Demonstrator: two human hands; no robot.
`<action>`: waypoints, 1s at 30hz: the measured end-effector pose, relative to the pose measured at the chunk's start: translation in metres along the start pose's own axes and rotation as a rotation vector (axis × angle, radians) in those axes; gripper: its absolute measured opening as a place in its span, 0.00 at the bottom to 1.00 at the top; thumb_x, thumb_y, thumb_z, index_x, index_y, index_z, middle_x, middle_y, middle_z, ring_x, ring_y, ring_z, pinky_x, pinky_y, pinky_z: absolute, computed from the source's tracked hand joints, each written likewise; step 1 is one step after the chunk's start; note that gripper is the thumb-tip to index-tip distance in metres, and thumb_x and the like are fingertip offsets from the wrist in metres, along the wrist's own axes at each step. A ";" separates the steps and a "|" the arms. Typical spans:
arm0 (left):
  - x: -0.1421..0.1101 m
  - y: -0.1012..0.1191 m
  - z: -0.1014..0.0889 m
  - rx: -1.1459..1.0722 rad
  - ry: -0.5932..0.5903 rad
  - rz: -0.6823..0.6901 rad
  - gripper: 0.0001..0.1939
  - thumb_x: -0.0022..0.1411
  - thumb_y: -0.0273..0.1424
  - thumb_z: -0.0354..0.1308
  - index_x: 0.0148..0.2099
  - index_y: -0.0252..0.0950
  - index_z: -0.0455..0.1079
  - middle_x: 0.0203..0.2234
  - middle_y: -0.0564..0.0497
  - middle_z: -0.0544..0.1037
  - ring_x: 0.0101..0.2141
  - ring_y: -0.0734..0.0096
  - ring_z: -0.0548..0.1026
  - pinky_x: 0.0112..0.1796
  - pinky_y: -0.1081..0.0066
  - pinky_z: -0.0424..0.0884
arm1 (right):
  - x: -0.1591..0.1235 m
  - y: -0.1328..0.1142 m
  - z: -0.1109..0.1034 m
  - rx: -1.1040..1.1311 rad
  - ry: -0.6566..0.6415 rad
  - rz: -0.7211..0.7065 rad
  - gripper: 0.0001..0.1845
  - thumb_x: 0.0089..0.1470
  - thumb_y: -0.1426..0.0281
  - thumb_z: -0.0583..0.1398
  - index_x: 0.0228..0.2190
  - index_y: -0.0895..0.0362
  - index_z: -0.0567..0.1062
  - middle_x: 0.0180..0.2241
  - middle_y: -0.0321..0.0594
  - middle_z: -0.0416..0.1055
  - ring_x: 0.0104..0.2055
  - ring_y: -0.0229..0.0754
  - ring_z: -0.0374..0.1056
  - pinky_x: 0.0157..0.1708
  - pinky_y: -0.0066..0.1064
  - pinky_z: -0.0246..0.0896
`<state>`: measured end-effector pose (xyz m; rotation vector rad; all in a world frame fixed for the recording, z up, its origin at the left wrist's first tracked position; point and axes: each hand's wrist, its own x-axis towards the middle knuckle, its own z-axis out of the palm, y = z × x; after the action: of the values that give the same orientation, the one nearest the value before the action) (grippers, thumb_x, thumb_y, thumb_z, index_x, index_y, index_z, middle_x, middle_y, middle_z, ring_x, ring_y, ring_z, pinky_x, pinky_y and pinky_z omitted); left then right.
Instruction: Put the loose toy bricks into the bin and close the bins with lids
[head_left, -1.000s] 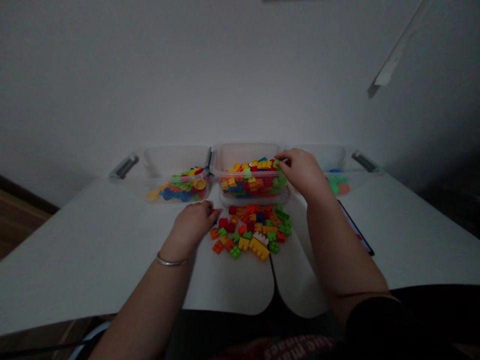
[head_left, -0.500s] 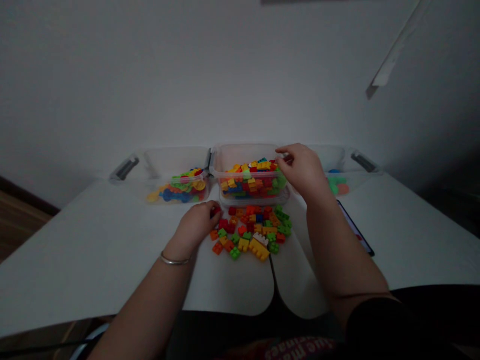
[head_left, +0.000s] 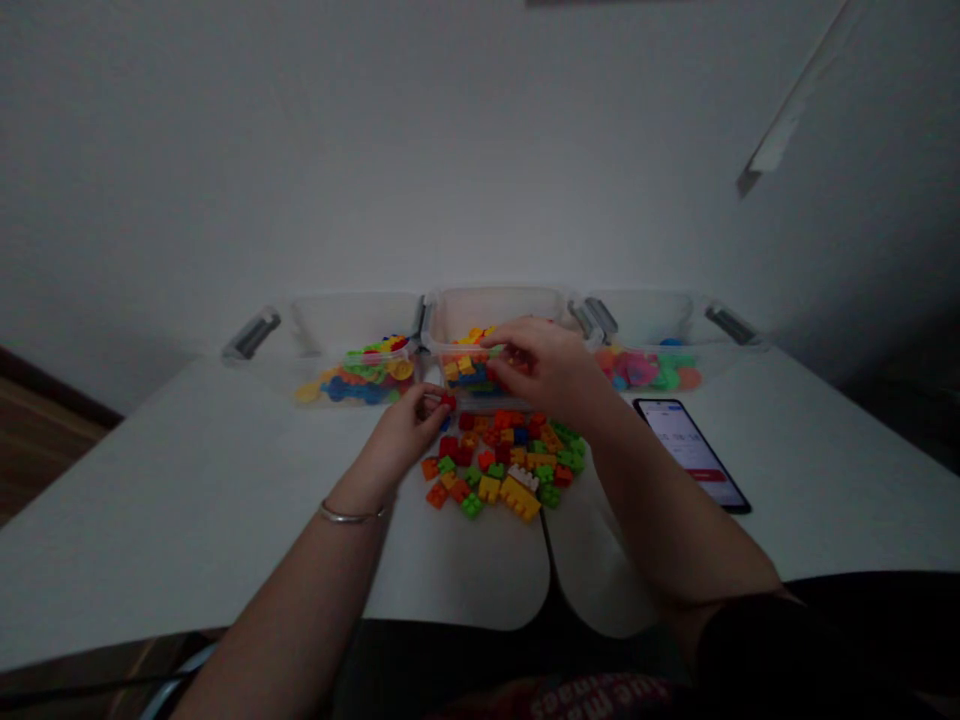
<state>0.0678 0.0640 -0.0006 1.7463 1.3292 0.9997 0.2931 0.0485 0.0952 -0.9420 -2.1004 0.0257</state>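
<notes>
My left hand (head_left: 409, 428) is closed on a small red toy brick (head_left: 448, 401), held between thumb and fingers at the left edge of a pile of toy building bricks (head_left: 491, 488). A bit of blue shows just under it. The pile is red, orange, yellow and green, loose on the table. In front of the middle clear plastic bin (head_left: 502, 300) is my right hand (head_left: 546, 375), its curved thumb and forefinger apart. No brick can be made out in its grasp. That hand hides much of the bricks (head_left: 463, 368) inside the bin.
Left of the middle bin stands a clear bin (head_left: 337, 310) of mixed colourful pieces. Another clear bin (head_left: 645, 305) on the right holds rounded coloured pieces. A phone (head_left: 694, 455) with its screen lit lies beside my right forearm on the white table (head_left: 225, 500).
My right hand has moved left and lower, from the middle bin's right edge to its front. My left hand has risen slightly with the red brick, which now shows more. The phone is more exposed.
</notes>
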 end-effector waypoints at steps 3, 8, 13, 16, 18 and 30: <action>-0.001 0.014 0.002 -0.247 -0.018 -0.010 0.18 0.55 0.41 0.63 0.44 0.38 0.65 0.24 0.57 0.74 0.23 0.74 0.69 0.26 0.74 0.61 | -0.001 -0.008 0.015 0.052 -0.191 0.005 0.12 0.57 0.77 0.60 0.43 0.59 0.78 0.45 0.46 0.79 0.49 0.44 0.73 0.52 0.38 0.65; 0.000 0.025 0.002 -0.449 -0.056 -0.040 0.25 0.49 0.41 0.69 0.45 0.37 0.64 0.23 0.58 0.75 0.24 0.77 0.70 0.27 0.76 0.61 | -0.003 -0.009 0.030 0.052 -0.355 0.024 0.15 0.59 0.78 0.59 0.47 0.58 0.78 0.49 0.46 0.78 0.54 0.44 0.71 0.58 0.38 0.62; -0.001 0.023 0.001 -0.497 -0.087 -0.089 0.28 0.49 0.41 0.70 0.48 0.36 0.64 0.25 0.57 0.77 0.24 0.77 0.72 0.27 0.76 0.63 | -0.005 -0.001 0.036 0.102 -0.380 0.042 0.20 0.58 0.79 0.59 0.51 0.59 0.77 0.52 0.47 0.77 0.55 0.45 0.71 0.58 0.39 0.62; -0.003 0.024 0.000 -0.516 -0.126 -0.112 0.29 0.49 0.41 0.71 0.49 0.37 0.64 0.25 0.57 0.77 0.25 0.76 0.73 0.28 0.76 0.65 | -0.006 0.002 0.037 0.138 -0.395 0.073 0.20 0.58 0.79 0.59 0.51 0.57 0.78 0.50 0.47 0.78 0.53 0.45 0.73 0.56 0.39 0.64; -0.004 0.025 0.000 -0.522 -0.143 -0.130 0.30 0.49 0.42 0.72 0.49 0.37 0.64 0.24 0.58 0.77 0.24 0.77 0.72 0.27 0.77 0.64 | -0.007 0.003 0.037 0.157 -0.392 0.101 0.20 0.57 0.79 0.59 0.50 0.56 0.78 0.49 0.46 0.78 0.51 0.45 0.74 0.54 0.39 0.65; -0.004 0.020 -0.003 -0.569 -0.188 -0.156 0.35 0.46 0.47 0.74 0.52 0.37 0.68 0.23 0.57 0.77 0.22 0.78 0.70 0.25 0.78 0.62 | -0.006 0.004 0.032 0.374 -0.390 0.180 0.16 0.53 0.78 0.63 0.44 0.57 0.78 0.42 0.40 0.80 0.40 0.38 0.75 0.42 0.31 0.69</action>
<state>0.0730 0.0560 0.0176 1.2493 0.9265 0.9779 0.2757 0.0564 0.0681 -0.9438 -2.2389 0.7210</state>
